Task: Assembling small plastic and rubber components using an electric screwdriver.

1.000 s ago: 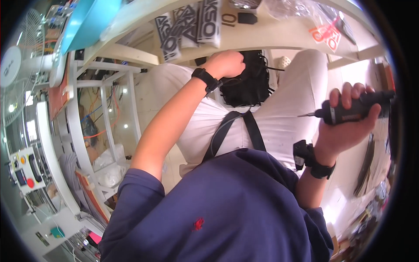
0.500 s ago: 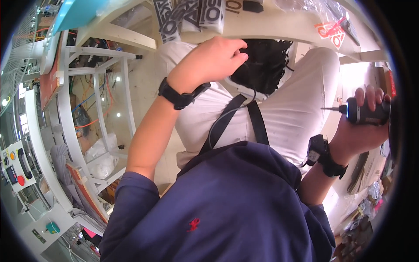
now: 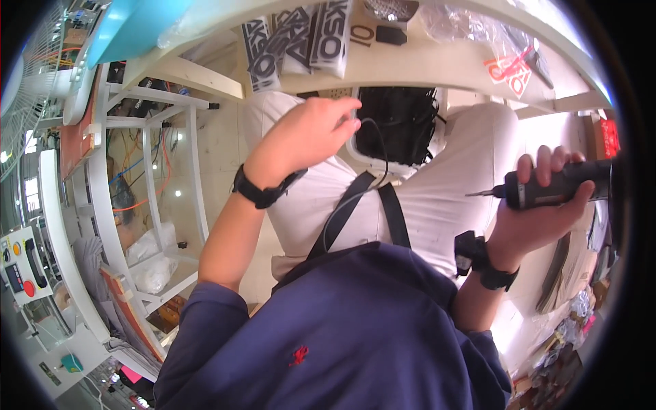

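Power screwdriver [image 3: 560,186], just one, sits in your curled right hand [image 3: 543,210], tip pointing left. Your left hand [image 3: 301,137], well apart, has its thumb and finger spread beside one black pile [image 3: 395,130] between your knees [image 3: 488,133]. Three packets [image 3: 331,41] lie past the table's near edge [image 3: 424,80]. Open air parts your hands.

Held the left hand [image 3: 304,137] just beside the near edge of the tabletop [image 3: 437,65], with elbow bent and thumb apart from forefinger; bent the right arm [image 3: 476,301] out sideways, curling the right hand [image 3: 536,220] firmly.
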Action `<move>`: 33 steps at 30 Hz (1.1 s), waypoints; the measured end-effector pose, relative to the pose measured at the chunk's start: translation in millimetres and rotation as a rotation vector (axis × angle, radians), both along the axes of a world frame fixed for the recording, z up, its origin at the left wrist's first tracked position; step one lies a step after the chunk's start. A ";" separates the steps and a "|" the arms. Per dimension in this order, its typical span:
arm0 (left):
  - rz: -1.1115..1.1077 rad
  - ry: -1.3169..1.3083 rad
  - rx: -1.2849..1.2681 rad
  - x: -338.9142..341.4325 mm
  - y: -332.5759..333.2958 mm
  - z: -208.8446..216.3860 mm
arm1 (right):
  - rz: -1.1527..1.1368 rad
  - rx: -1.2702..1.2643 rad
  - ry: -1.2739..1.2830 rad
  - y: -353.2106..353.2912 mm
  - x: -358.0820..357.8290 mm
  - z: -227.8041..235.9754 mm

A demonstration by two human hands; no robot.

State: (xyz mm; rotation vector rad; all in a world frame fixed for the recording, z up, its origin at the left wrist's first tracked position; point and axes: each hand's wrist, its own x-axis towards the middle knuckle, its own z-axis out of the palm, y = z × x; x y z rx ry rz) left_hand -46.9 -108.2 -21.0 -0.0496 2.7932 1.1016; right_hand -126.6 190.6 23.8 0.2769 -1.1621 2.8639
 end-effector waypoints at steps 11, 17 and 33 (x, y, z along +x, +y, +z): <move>-0.018 -0.009 0.488 16.1 60.4 35.6 | 0.279 0.086 -0.156 -112.0 10.0 -0.8; 0.169 0.014 0.465 42.2 59.0 7.2 | 0.510 0.363 0.171 -106.4 13.2 -21.9; -0.183 -0.014 0.497 8.2 84.8 27.3 | 0.809 1.025 0.043 8.2 1.7 -7.3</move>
